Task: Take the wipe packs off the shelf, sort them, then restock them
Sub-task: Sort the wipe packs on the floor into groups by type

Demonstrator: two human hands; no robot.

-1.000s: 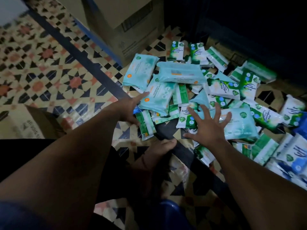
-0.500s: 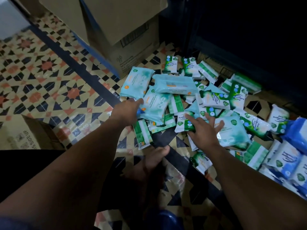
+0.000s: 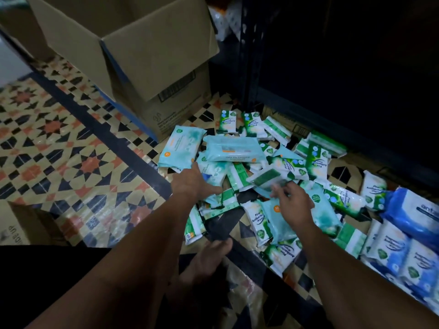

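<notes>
A heap of soft plastic wipe packs [image 3: 240, 151], pale teal and green-and-white, is lying on the patterned tile floor [image 3: 59, 148] before the dark shelf [image 3: 344, 67]. The right hand [image 3: 295, 201] is lifting a small green-and-white pack [image 3: 267, 178] (blurred) pinched in its fingers, just above the heap. The left hand [image 3: 191, 184] is resting on the teal packs with its fingers hidden, so I cannot tell its grip. A brown cardboard box [image 3: 133, 55] is standing behind.

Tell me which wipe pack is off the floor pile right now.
The small green-and-white pack pinched in the right hand, blurred and raised above the heap. Every other pack lies on the floor.
</notes>
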